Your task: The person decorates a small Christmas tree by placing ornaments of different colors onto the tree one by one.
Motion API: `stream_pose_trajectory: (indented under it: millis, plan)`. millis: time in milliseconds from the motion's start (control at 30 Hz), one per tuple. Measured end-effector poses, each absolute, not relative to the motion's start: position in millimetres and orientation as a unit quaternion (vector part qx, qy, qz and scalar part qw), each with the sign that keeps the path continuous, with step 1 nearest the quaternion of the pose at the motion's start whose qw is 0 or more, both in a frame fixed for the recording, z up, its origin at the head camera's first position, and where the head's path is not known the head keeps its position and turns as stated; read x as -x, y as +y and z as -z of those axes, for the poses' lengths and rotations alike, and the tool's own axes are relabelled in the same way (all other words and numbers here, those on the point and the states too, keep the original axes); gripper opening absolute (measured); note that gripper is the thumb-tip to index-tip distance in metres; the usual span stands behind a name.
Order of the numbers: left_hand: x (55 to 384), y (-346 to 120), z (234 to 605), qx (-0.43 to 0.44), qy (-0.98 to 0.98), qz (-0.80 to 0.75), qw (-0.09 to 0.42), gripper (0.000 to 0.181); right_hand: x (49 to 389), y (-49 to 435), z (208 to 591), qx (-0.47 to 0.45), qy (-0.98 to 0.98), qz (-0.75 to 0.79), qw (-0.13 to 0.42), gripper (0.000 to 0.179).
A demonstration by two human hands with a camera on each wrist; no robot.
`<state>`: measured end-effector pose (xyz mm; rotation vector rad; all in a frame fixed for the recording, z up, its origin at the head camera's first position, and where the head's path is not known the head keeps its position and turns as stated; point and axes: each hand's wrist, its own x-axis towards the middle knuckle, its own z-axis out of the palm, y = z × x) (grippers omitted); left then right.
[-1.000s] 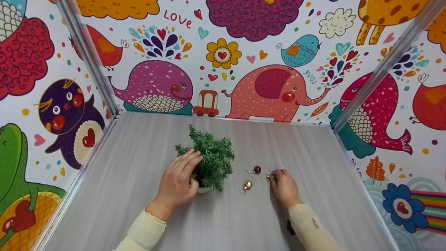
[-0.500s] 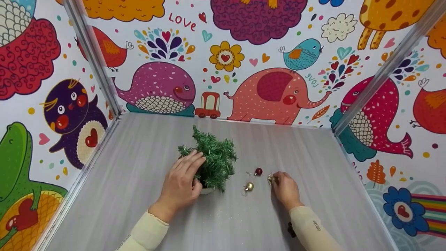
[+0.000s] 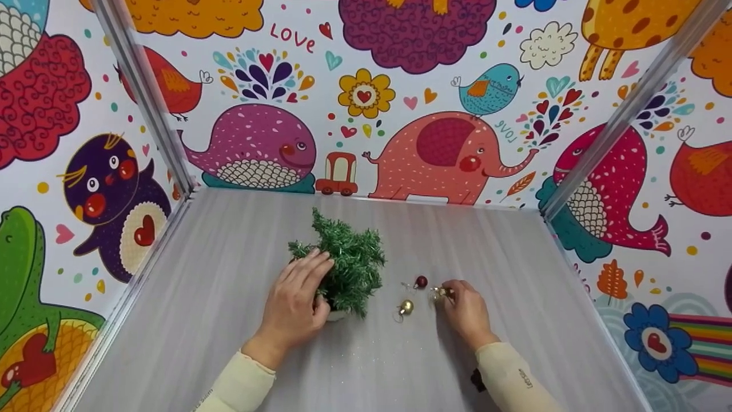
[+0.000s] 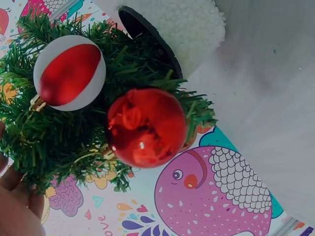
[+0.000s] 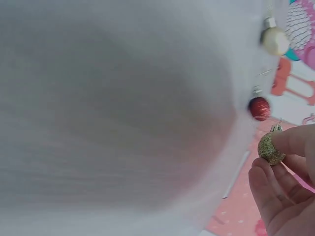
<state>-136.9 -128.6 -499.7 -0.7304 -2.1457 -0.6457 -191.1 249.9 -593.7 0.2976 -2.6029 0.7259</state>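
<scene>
A small artificial Christmas tree (image 3: 353, 266) in a pale pot (image 3: 338, 315) stands left of centre in the head view. My left hand (image 3: 293, 306) rests on its left side, fingers long against the branches. From the left wrist, a shiny red bauble (image 4: 147, 129) and a red-and-white bauble (image 4: 70, 73) hang on that side, with fingertips (image 4: 19, 184) at the green needles. My right hand (image 3: 467, 311) pinches a gold glitter bauble (image 5: 269, 149) between thumb and fingers, its metal cap showing.
Between tree and right hand lie a dark red bauble (image 3: 421, 281) and a smooth gold bauble (image 3: 406, 307) with thread loops. Glitter specks dot the grey table (image 3: 394, 366). Cartoon-printed walls (image 3: 366, 91) with metal corner rails enclose the back and sides.
The gold glitter bauble in my right hand has shifted slightly left and shows more beyond the fingertips. My left hand keeps its place on the tree. The head view sways a little.
</scene>
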Motion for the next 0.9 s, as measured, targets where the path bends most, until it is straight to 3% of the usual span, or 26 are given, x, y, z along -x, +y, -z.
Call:
stream_pose_trajectory:
  millis: [400, 900]
  plan:
    - [138.9, -125.7, 498.6, 0.284, -0.83, 0.239, 0.417, 0.059, 162.8, 216.4, 554.3, -0.181, -0.905, -0.301, 0.239, 0.029]
    - [138.7, -125.7, 501.3, 0.279, -0.829, 0.24, 0.421, 0.053, 130.6, 167.9, 517.6, -0.298, -0.857, -0.35, 0.234, 0.034]
